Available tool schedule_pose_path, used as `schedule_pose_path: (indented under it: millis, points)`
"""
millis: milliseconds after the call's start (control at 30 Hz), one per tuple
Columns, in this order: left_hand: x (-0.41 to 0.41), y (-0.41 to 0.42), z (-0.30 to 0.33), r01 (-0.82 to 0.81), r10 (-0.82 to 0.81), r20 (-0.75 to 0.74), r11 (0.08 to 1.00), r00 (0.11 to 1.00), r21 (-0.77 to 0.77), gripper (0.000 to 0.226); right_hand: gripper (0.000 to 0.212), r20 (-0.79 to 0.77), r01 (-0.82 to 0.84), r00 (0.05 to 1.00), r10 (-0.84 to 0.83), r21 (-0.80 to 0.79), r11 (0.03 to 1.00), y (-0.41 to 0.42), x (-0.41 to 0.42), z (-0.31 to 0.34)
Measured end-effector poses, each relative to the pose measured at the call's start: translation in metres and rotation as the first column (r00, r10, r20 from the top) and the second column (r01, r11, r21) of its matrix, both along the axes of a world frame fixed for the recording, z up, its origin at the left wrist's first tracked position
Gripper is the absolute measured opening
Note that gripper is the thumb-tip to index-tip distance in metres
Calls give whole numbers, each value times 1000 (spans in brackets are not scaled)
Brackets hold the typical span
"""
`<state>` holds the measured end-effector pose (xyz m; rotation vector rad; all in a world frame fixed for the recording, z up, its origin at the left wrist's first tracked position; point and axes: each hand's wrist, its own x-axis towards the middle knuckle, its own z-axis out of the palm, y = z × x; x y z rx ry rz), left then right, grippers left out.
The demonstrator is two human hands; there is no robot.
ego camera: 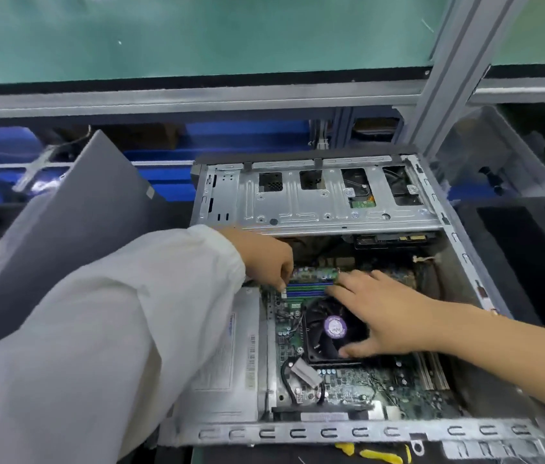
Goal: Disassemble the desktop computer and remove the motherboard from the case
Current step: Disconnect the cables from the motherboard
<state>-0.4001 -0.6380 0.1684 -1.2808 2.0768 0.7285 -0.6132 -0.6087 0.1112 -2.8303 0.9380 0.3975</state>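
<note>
My left hand (266,259) is curling its fingertips down onto the white latch at the left end of the memory stick (314,272), pinching there. My right hand (388,314) is lying spread and relaxed, its fingertips touching the stick's right end, its thumb resting on the black cooler fan (331,329). The motherboard (348,390) is sitting in the open case (348,432), beside the grey power supply (227,356) and below the drive cage (324,199). I am seeing the removed side panel (73,229) leaning at left.
</note>
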Motion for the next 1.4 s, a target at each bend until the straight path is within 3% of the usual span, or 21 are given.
schedule_pose_path:
  millis: [133, 233, 300, 367, 567, 700, 767, 933, 1200, 1400]
  points:
    - [-2, -4, -15, -65, 61, 28, 985, 998, 161, 28, 70, 106, -6, 994, -4, 91, 996, -1, -4, -6]
    - [5, -3, -22, -141, 137, 34, 973, 990, 182, 26, 51, 203, 2, 979, -29, 131, 991, -1, 9, 1]
    - [14, 4, -22, -228, 230, 10, 958, 973, 173, 26, 40, 245, -29, 969, 9, 77, 997, -1, 33, 8]
    - [23, 11, -21, -327, 336, -48, 935, 941, 140, 31, 36, 199, -70, 978, 68, 4, 998, 2, 63, 10]
    - [23, 38, -12, -581, 548, -261, 811, 795, -68, 41, 28, -132, -69, 989, 62, -47, 997, 4, 125, -11]
    - [13, 66, -21, -564, 422, -380, 684, 823, -463, 30, 24, -209, -121, 972, 109, -45, 992, -2, 125, -18]
    - [9, 72, -25, -563, 360, -438, 606, 824, -562, 31, 24, -247, -158, 958, 144, -40, 987, -5, 125, -18]
    - [9, 70, -29, -627, 389, -504, 598, 771, -498, 34, 25, -355, -258, 907, 225, -47, 965, -13, 132, -15]
    - [11, 68, -30, -625, 367, -522, 601, 770, -499, 38, 19, -227, -227, 952, 206, -72, 971, -12, 121, -15]
    - [14, 69, -32, -641, 357, -550, 581, 755, -502, 37, 28, -228, -175, 955, 187, 72, 982, -26, 124, -15]
